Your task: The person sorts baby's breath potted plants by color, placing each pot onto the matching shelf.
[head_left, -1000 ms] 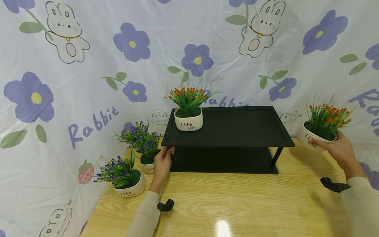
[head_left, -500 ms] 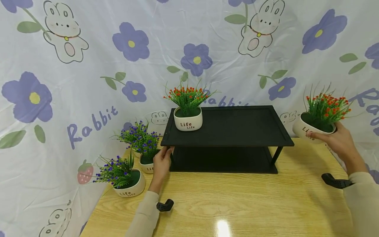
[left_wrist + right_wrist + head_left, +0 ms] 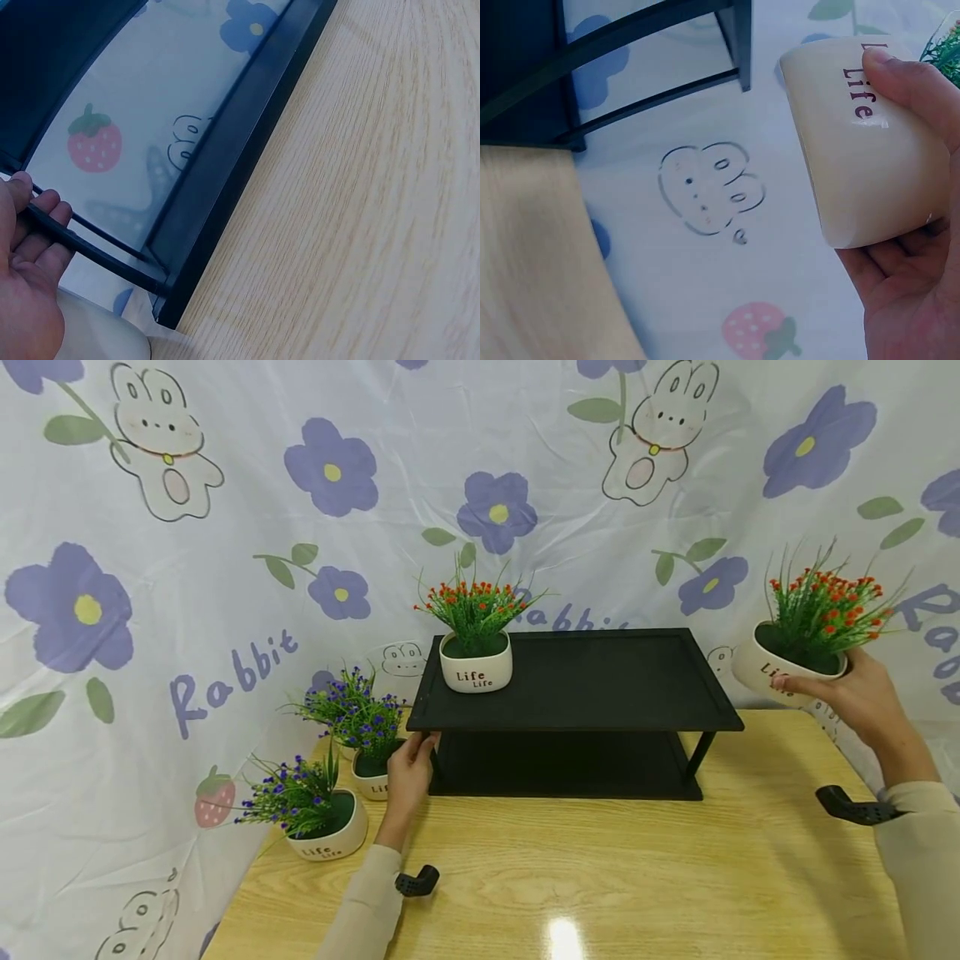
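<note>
Rabbit-print fabric (image 3: 225, 527) backs a wooden table (image 3: 570, 860); the left hand (image 3: 408, 768) grips a leg (image 3: 105, 261) of the black rack (image 3: 600, 681), the right hand (image 3: 866, 697) grasps a tilted red-flowered pot (image 3: 772, 664) raised beside it.

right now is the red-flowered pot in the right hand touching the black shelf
No, the fingers of the right hand hold the red-flowered pot right of the black shelf, a visible gap between the two.

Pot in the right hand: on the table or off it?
Off: the right hand grips the pot, and the right wrist view shows cloth between its base and the table.
</note>
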Demonstrator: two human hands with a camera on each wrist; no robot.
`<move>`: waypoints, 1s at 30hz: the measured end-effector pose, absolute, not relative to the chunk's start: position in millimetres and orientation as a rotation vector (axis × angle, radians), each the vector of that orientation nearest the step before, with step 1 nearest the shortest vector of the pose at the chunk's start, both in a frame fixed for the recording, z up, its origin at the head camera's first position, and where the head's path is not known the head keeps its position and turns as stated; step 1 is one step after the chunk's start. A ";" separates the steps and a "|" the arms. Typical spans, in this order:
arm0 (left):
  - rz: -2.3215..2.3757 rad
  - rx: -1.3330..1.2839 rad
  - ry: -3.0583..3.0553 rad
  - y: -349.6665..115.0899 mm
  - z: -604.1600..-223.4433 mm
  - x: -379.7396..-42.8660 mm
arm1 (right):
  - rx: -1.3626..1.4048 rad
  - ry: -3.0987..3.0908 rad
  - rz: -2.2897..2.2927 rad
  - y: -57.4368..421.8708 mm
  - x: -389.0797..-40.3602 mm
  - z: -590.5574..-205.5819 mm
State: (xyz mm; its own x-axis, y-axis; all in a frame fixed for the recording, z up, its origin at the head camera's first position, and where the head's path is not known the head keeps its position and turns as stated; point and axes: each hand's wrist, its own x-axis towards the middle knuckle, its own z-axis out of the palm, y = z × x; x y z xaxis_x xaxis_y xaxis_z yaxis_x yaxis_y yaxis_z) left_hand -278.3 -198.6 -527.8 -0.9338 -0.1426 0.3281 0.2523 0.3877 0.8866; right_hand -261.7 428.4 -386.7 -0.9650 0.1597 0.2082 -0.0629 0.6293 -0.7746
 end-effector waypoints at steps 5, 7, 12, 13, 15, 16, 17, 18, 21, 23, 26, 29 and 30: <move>-1.570 -0.095 -2.293 -199.2 -528.6 -279.1 | -0.046 -2.588 1.240 421.9 -261.9 -374.7; -1.574 -0.088 -2.295 -199.2 -528.3 -279.6 | -0.033 -2.590 1.237 419.4 -262.4 -370.5; -1.582 -0.081 -2.312 -199.3 -527.8 -279.8 | -0.011 -2.597 1.224 413.6 -262.7 -364.0; -1.587 -0.086 -2.310 -199.1 -527.5 -279.6 | -0.003 -2.595 1.221 412.4 -262.7 -362.9; -1.586 -0.095 -2.309 -198.7 -527.4 -279.6 | 0.012 -2.592 1.214 409.7 -262.9 -360.5; -1.582 -0.097 -2.308 -198.4 -527.0 -279.6 | 0.015 -2.594 1.212 408.4 -263.2 -359.1; -1.584 -0.100 -2.304 -198.2 -527.0 -279.7 | 0.018 -2.595 1.209 407.1 -263.7 -357.6; -1.582 -0.107 -2.305 -198.3 -527.0 -279.6 | 0.021 -2.601 1.208 405.8 -264.0 -356.1; -1.571 -0.101 -2.305 -198.7 -527.1 -279.6 | 0.020 -2.620 1.208 401.1 -265.5 -351.1; -1.559 -0.098 -2.306 -199.3 -527.8 -279.3 | 0.025 -2.633 1.205 397.3 -266.8 -348.6; -1.554 -0.090 -2.300 -199.3 -528.0 -278.8 | 0.037 -2.642 1.202 391.3 -269.1 -345.7; -1.560 -0.091 -2.289 -199.1 -528.7 -278.4 | 0.051 -2.675 1.197 385.8 -271.4 -343.2; -1.567 -0.091 -2.287 -199.0 -529.1 -278.2 | 0.058 -2.684 1.200 383.8 -272.6 -341.9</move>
State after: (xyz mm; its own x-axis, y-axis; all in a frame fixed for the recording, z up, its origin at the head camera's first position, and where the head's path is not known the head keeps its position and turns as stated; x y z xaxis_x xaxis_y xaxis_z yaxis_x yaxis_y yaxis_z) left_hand -278.2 -199.0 -529.1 -0.9312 -0.1508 0.3319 0.2551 0.3809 0.8887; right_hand -272.6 383.8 -341.9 -0.9791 0.0459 0.1980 -0.1170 0.6695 -0.7335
